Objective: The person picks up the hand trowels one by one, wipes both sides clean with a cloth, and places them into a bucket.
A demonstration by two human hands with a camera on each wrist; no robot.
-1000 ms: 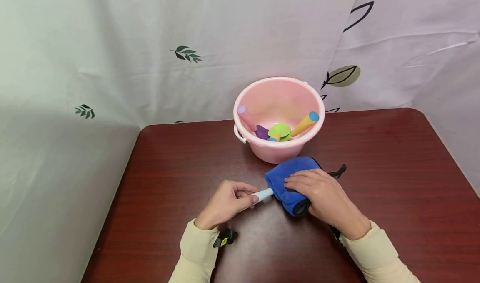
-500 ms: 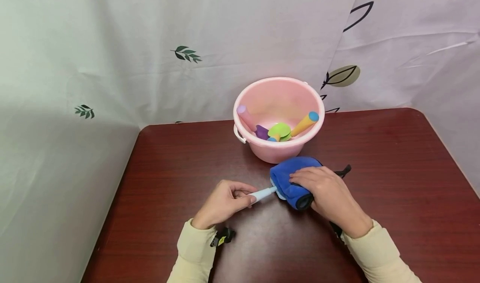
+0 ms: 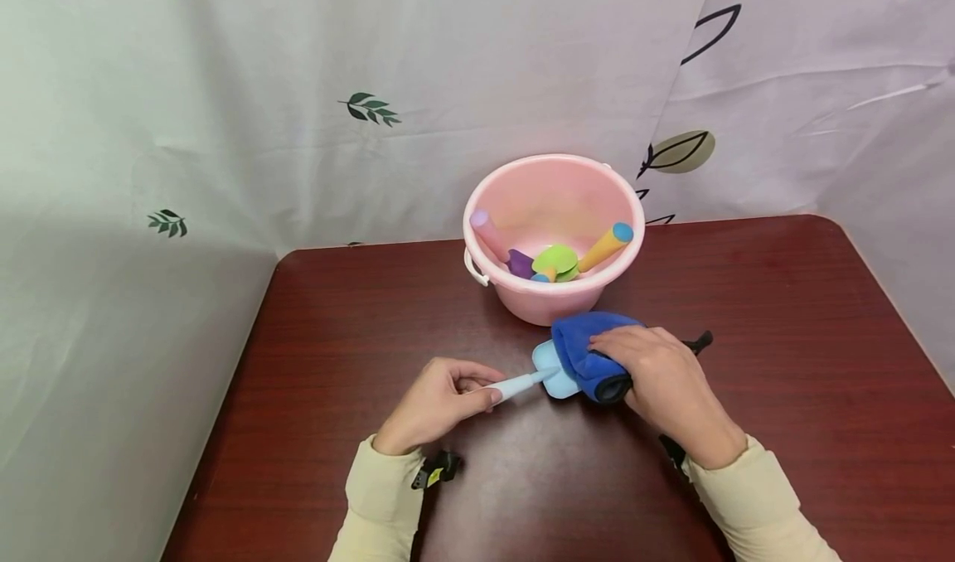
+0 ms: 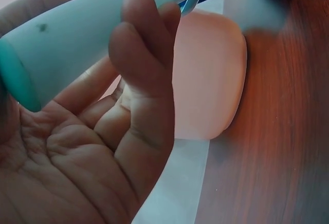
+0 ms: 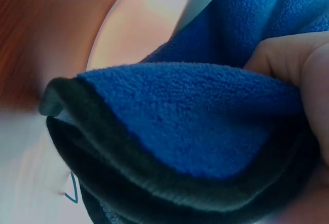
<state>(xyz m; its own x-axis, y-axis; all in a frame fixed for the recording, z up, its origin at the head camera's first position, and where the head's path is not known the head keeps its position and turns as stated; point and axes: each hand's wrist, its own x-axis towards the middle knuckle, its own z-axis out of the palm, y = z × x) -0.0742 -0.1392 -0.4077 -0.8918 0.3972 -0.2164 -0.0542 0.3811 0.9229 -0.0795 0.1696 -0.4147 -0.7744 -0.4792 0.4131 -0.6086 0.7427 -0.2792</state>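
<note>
Between the thumb and fingers of my left hand point(image 3: 440, 403) is the handle of a pale blue toy shovel point(image 3: 558, 373); the left wrist view shows the handle's point(image 4: 77, 36) teal end cap near the palm. The near part of the shovel's flat blade shows, and the rest is hidden under a blue cloth point(image 3: 593, 355) with dark edging. My right hand point(image 3: 664, 388) grips this cloth, folded over the blade. In the right wrist view, the cloth's dark border point(image 5: 169, 175) curls toward the camera, close to the thumb.
A pink bucket point(image 3: 548, 301) stands just behind the cloth, with a white handle point(image 3: 476, 270) at its left. Inside lie a pink-handled purple tool point(image 3: 491, 234), a yellow handle point(image 3: 603, 249) with a blue end and a green piece point(image 3: 555, 259). White curtains surround the brown table point(image 3: 358, 313).
My right hand and the cloth have slid to the right along the shovel, uncovering part of its blade. The left hand, still on the handle, has shifted slightly left.
</note>
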